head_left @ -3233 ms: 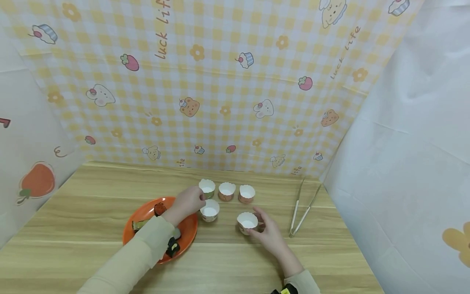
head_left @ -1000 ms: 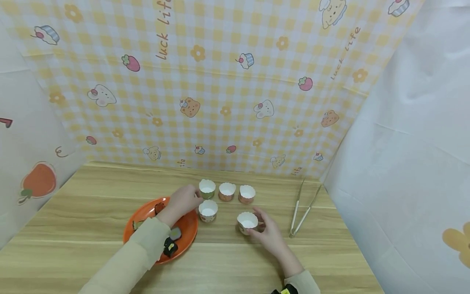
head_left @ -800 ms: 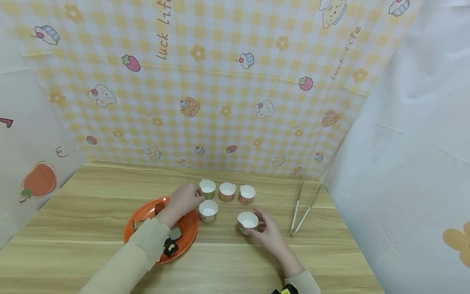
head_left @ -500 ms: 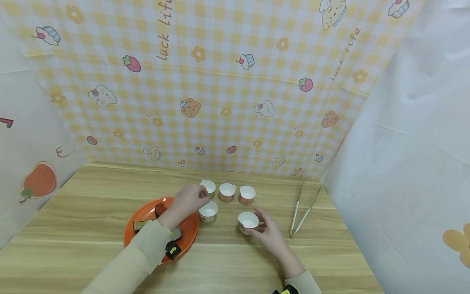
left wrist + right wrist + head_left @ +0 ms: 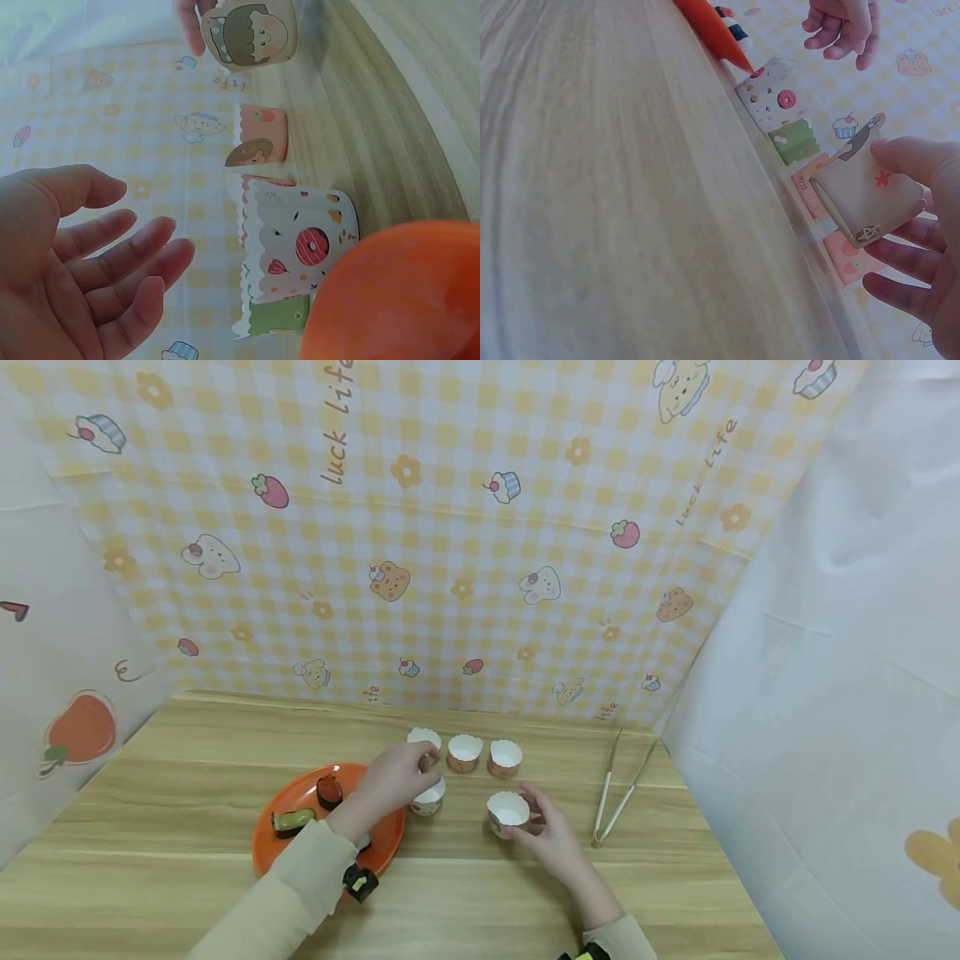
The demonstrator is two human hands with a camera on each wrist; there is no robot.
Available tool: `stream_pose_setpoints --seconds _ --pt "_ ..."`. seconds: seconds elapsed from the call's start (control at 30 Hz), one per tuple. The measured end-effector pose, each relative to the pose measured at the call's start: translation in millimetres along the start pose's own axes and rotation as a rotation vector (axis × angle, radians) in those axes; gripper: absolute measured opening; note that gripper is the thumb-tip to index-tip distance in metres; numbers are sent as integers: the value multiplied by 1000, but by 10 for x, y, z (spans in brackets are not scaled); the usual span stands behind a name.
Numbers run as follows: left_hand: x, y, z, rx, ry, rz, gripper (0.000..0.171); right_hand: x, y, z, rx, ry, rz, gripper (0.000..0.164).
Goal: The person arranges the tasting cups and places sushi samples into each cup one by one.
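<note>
My right hand (image 5: 553, 835) holds a paper baking cup (image 5: 508, 812) upright by its sides, thumb at the front; its printed girl's face shows in the left wrist view. My left hand (image 5: 397, 774) hovers over a white cup with a doughnut print (image 5: 427, 806), partly hiding it. Its fingers are loosely curled, with nothing between them in the left wrist view. Just behind stands a green cup (image 5: 422, 737), partly covered by that hand. An orange-brown cup (image 5: 464, 755) and a pink cup (image 5: 505, 760) continue the row to the right.
Under my left forearm lies an orange plate (image 5: 267, 853) with sushi pieces, among them one with a green topping (image 5: 294, 821) and one with red roe (image 5: 328, 792). Metal tongs (image 5: 604, 802) lie spread at the right. A checked cloth (image 5: 450, 527) hangs behind the wooden table.
My left hand has moved right, from beside the doughnut-print cup to over it, uncovering more of the plate. That cup shifted slightly left earlier. My right hand keeps its hold, almost still.
</note>
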State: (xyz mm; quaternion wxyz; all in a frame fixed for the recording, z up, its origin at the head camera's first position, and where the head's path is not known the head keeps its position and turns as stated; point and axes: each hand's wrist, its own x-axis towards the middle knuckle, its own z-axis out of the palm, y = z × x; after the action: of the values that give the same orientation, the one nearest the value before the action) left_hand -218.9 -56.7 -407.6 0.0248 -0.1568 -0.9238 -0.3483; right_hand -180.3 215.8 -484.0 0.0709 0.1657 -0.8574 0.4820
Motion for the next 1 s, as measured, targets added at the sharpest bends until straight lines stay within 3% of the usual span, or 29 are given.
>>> stream_pose_setpoints --seconds 0.23,0.4,0.53,0.7,0.83,1.0 --pt "-63 45 52 -65 -1 41 22 10 78 15 -7 8 12 70" --pt "-103 69 104 -60 -7 56 21 -14 -154 -12 4 12 7 67" --pt "-118 75 164 -75 12 107 18 -39 -335 -54 18 -2 2 64" --pt "-150 95 239 -93 31 168 15 -24 -166 -25 20 1 -1 66" --pt "-165 116 294 -93 3 190 15 -9 8 -3 9 2 -4 68" --pt "-176 140 342 -110 -36 210 18 2 36 -17 -3 -3 -42 68"
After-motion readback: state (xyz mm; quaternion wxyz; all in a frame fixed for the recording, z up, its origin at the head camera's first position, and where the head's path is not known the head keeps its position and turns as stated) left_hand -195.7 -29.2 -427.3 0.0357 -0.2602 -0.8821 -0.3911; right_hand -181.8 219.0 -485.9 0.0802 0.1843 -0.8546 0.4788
